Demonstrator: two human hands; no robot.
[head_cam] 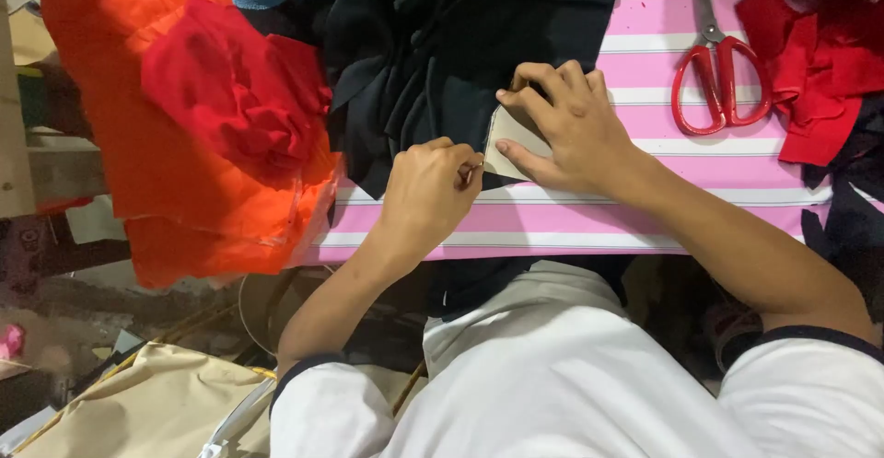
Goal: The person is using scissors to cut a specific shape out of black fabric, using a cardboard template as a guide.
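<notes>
My right hand (pixel 566 122) presses flat on a small pale card template (pixel 506 136) that lies on dark navy fabric (pixel 442 62). My left hand (pixel 425 191) is closed around a small thin marker, its tip at the template's left edge. The fabric is bunched in folds across the pink striped table (pixel 645 209).
Red-handled scissors (pixel 718 76) lie on the table to the right. Red fabric scraps (pixel 820 71) sit at the far right. A pile of orange and red cloth (pixel 212 127) hangs over the table's left edge. A beige cloth (pixel 147 403) lies on the floor below.
</notes>
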